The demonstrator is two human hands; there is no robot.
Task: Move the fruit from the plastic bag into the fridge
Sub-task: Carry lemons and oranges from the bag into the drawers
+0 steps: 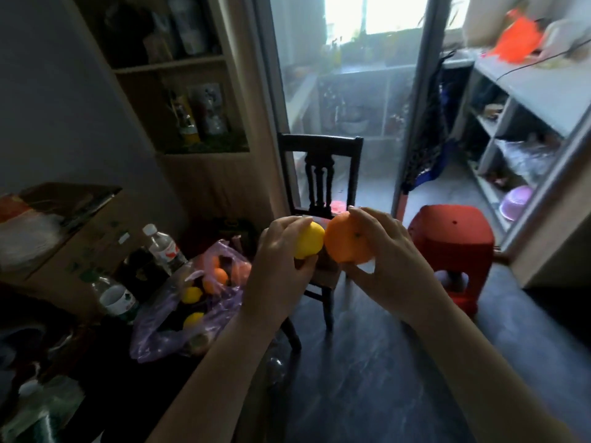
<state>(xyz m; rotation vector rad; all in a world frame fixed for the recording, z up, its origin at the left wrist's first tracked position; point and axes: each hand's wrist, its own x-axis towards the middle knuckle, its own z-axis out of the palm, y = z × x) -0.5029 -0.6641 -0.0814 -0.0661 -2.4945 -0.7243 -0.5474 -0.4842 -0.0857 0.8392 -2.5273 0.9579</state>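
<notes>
Left hand (281,251) grips a lemon (308,240), fingers curled round it. Right hand (383,251) grips an orange (347,239) likewise. Both fruits are held up side by side, touching, above the dark chair (319,174). Plastic bag (192,314) lies open on the table (112,378), lower left, with lemons and oranges inside.

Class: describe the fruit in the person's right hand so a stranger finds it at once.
Find the dark wooden chair before the glass door. In front of its seat, two hands hold fruit side by side. The right hand holds the orange: bigger and deeper in colour than the yellow lemon in the left hand.
</notes>
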